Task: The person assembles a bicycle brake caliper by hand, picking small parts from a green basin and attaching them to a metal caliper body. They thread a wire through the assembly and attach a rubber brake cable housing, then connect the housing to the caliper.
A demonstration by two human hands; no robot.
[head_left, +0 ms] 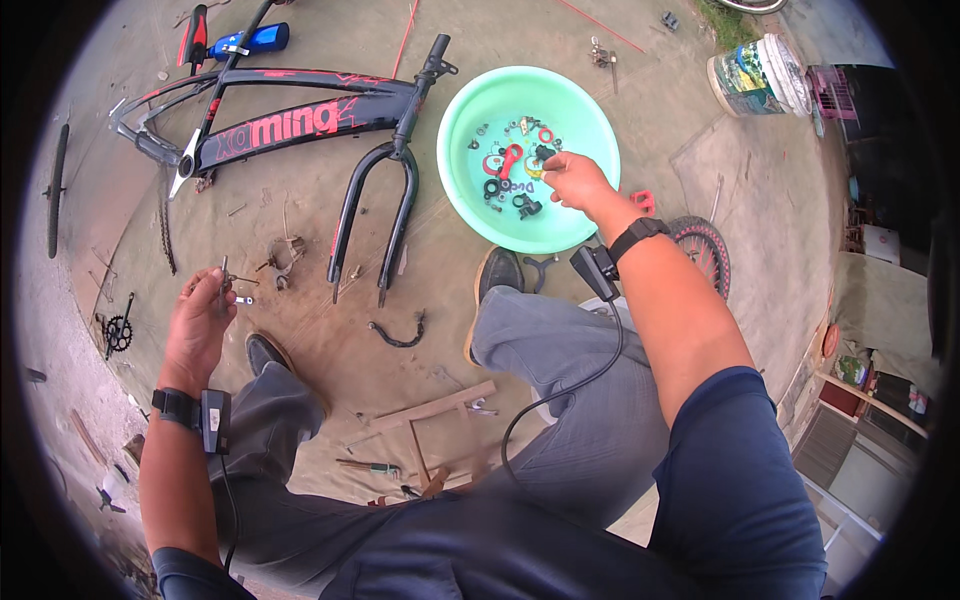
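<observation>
My left hand is closed around a small metal part with a thin rod, above the floor left of the fork. My right hand reaches into the light green basin, thumb and fingers pinched together. A small dark piece shows at its fingertips; whether it is gripped or lies behind them is unclear. Around the fingers lie a red lever-shaped part, a black clamp-like part, a red ring and several small metal pieces.
A black and red bicycle frame with its fork lies left of the basin. On the floor are a curved black piece, wooden strips and a crankset. A bucket and a wheel stand to the right.
</observation>
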